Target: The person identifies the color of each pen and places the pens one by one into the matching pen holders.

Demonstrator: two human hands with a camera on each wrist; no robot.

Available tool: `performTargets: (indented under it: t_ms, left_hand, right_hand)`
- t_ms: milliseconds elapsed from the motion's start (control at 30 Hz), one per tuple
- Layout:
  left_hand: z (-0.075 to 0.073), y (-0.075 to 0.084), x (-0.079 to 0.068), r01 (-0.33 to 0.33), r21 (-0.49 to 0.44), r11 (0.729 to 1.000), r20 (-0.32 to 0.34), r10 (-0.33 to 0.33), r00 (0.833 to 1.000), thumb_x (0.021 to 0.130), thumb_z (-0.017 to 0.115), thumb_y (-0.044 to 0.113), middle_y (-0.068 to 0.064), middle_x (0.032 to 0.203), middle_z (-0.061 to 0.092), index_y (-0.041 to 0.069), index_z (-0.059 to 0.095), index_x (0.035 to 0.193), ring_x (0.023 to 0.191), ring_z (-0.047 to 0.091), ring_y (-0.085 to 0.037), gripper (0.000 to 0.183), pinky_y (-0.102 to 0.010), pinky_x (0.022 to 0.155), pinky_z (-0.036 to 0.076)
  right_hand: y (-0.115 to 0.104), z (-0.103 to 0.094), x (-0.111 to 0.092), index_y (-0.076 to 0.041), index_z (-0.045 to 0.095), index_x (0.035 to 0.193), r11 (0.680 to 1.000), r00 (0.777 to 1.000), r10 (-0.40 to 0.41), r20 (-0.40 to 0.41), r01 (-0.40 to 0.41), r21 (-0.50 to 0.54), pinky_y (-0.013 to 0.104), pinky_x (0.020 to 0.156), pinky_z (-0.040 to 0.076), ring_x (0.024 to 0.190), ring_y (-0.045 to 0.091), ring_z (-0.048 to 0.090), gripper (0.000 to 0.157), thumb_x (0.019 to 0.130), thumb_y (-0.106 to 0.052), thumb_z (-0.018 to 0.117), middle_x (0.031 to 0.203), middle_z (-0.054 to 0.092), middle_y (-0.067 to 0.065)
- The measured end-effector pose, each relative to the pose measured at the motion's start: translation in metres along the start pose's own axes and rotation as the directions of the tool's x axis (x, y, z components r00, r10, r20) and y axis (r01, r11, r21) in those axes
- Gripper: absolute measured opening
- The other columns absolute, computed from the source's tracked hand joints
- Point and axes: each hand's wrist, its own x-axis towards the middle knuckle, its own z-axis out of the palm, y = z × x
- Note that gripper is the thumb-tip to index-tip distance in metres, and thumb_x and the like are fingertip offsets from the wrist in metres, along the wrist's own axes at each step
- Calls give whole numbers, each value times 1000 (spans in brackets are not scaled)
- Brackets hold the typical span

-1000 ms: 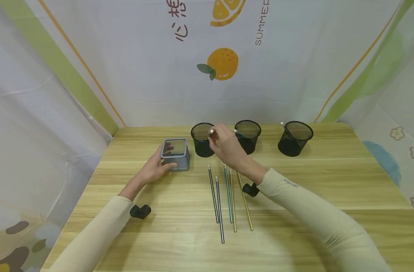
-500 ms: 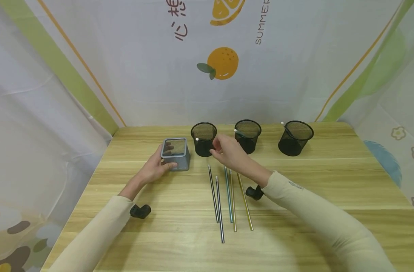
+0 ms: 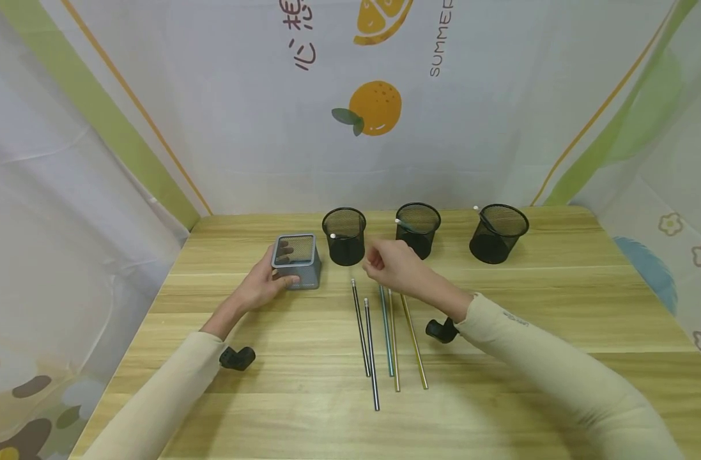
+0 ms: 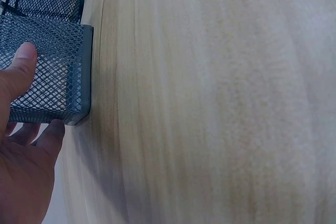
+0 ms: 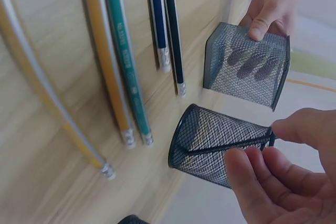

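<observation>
My left hand (image 3: 259, 284) grips a grey square mesh pen holder (image 3: 305, 276), thumb on the near wall and fingers round the left side. Just to its right stands a round black mesh pen cup (image 3: 347, 253) with one pencil (image 3: 333, 236) leaning in it. My right hand (image 3: 400, 265) hovers beside that cup, fingers loosely curled, thumb apart from them and nothing between, as the right wrist view shows. In front lie a black pencil (image 3: 360, 326), a dark blue pencil (image 3: 372, 358), a teal pencil (image 3: 387, 332) and two yellow pencils (image 3: 415, 345).
Along the back of the wooden table (image 3: 292, 396) stand a middle black mesh cup (image 3: 420, 248) with a teal pencil (image 3: 406, 225) and a right black mesh cup (image 3: 491, 250) with a dark pencil (image 3: 485, 218). A printed curtain (image 3: 241, 128) hangs behind.
My right hand has let go of the pencil, which now leans in the leftmost round cup, and has drawn back toward the front right. My left hand stays on the pen holder.
</observation>
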Motion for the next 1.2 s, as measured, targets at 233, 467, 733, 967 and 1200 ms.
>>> performTargets:
  t_ms: [233, 467, 733, 967, 1200]
  left_hand:
    - [1, 0, 0, 2, 6, 1000, 1, -2, 1000, 95, 68, -4, -33, 152, 34, -6, 19, 156, 141, 32, -48, 78, -59, 112, 34]
    - [1, 0, 0, -5, 1, 1000, 0, 5, 1000, 95, 68, -5, -33, 152, 34, -7, 21, 154, 141, 33, -49, 76, -58, 113, 34]
    - [1, 1, 1, 17, 15, 1000, -2, -17, 1000, 94, 69, -4, -32, 151, 36, -5, 20, 156, 141, 34, -46, 79, -56, 113, 35]
    - [1, 2, 1, 14, 13, 1000, 2, -14, 1000, 94, 69, -4, -32, 152, 35, -6, 19, 156, 141, 33, -48, 79, -57, 113, 35]
    - [1, 2, 1, 20, -2, 1000, 2, -20, 1000, 94, 68, -5, -31, 153, 35, -5, 20, 156, 141, 33, -46, 78, -54, 113, 36]
  right_hand:
    - [7, -8, -6, -4, 63, 90, 999, 1000, 29, 12, -29, 17, 29, 62, 56, 71, 15, 63, 11, 95, -10, 71, 81, 65, 1]
    - [19, -15, -14, -4, 62, 89, 998, 999, 48, 22, -48, 28, 30, 64, 57, 72, 15, 64, 12, 93, -9, 72, 81, 65, 2]
    - [38, -26, -29, 2, 62, 98, 991, 990, 115, 80, -120, 59, 33, 65, 56, 72, 17, 62, 17, 92, -11, 73, 82, 65, 4]
    - [52, -32, -43, 2, 62, 98, 985, 979, 151, 137, -160, 56, 35, 66, 55, 73, 19, 61, 18, 93, -13, 73, 83, 64, 5]
    - [60, -33, -53, 1, 63, 92, 990, 980, 120, 157, -129, 49, 34, 66, 53, 72, 17, 60, 15, 91, -10, 73, 79, 63, 3]
